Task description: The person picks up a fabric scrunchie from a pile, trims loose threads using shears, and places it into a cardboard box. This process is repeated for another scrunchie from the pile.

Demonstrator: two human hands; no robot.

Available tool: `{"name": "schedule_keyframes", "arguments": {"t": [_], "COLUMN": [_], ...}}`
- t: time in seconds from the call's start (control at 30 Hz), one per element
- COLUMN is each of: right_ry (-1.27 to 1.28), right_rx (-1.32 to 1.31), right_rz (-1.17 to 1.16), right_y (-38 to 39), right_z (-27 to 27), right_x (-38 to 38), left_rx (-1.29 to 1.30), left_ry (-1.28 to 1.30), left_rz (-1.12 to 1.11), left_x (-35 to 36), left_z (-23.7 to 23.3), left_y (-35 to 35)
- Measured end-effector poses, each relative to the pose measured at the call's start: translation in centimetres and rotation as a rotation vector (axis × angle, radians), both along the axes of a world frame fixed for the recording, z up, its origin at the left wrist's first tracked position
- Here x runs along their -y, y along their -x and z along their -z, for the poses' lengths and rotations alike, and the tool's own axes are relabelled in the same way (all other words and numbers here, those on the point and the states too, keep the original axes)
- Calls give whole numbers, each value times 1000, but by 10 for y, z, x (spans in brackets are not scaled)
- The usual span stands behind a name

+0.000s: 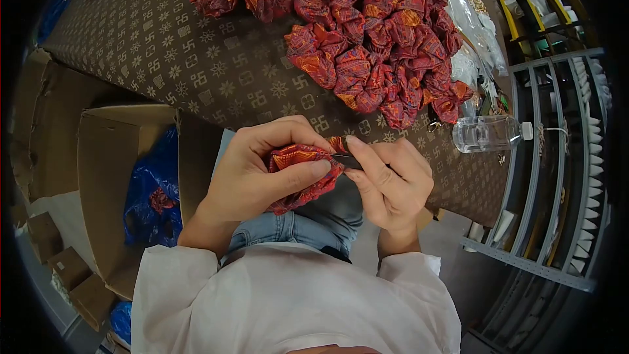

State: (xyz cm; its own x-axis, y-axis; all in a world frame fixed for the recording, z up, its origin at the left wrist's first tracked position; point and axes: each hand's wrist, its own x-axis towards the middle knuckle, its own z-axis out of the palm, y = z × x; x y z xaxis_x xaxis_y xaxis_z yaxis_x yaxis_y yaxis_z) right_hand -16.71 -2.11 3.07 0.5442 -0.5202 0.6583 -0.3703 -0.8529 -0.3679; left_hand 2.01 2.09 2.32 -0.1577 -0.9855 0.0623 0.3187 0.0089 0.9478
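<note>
My left hand [268, 167] is closed around a red and orange patterned scrunchie [298, 155], its thumb pressed on the near side and its fingers behind. My right hand [391, 180] pinches a thin dark metal tool [342, 156] whose tip meets the fabric's right edge; I cannot tell its exact kind. A bit of the same fabric shows above the tool, between both hands. Beyond them, a heap of matching scrunchies [386, 33] lies on the brown patterned tablecloth [216, 59].
A clear plastic bottle [488, 134] lies on its side near the table's right edge. At left stands an open cardboard box [98, 157] lined with a blue plastic bag [141, 183]. A metal rack [534, 177] with white cones is on the right. Clear plastic bags [475, 19] lie behind the bottle.
</note>
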Motion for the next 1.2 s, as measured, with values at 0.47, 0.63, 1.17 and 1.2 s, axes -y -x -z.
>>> {"name": "schedule_keyframes", "arguments": {"t": [0.47,0.63,1.17,1.2], "right_ry": [-215,-892,-268,-261], "right_rx": [98,650,209,216], "right_rz": [3,-98,153,149], "right_y": [6,-16,-21,-22], "right_z": [-5,15,16,17], "right_x": [-7,-30,-36,-36], "left_rx": [330,669,777,771], "left_ry": [256,604,917,920], "left_rz": [-254,-606,-758,-752], "left_x": [-3,-4,-2,-2], "left_z": [-2,11,18,19], "left_y": [9,20,17,17]}}
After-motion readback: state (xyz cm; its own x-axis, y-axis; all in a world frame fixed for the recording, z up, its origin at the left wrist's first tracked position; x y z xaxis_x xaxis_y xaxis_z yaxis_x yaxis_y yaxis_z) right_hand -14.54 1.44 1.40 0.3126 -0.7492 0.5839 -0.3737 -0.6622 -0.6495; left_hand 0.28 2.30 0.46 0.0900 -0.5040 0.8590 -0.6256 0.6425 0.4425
